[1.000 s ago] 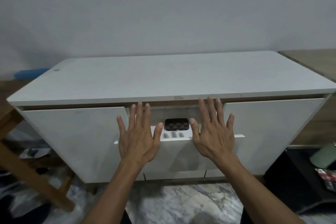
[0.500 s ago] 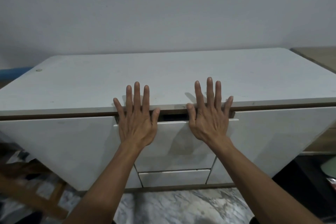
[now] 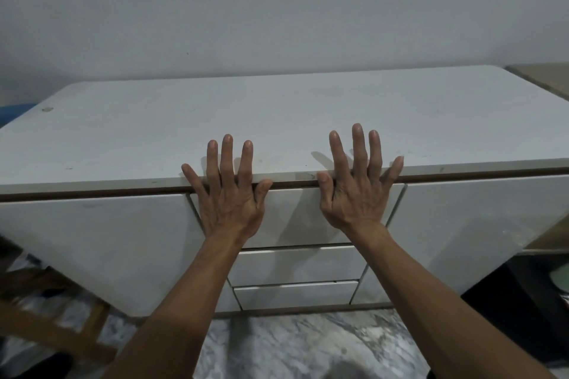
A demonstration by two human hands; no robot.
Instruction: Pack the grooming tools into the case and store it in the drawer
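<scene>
Drawer: top drawer of the middle stack, centre of frame; front sits level with the neighbouring panels, no gap visible under the cabinet top.
Case: not in view (judged to be inside the shut drawer; cannot confirm).
Drawer axis: long axis runs left to right across the frame; front faces the camera, travel runs toward the wall.
Left hand: fingers straight and spread, palm flat on the drawer front, fingertips above the top's edge.
Right hand: likewise flat and spread, holding nothing.
Step in hand: seating the drawer home.
Method advised: push evenly with both palms, square to the front, so it does not skew.
Surroundings: two lower drawers beneath; marble floor at the bottom of frame.
</scene>
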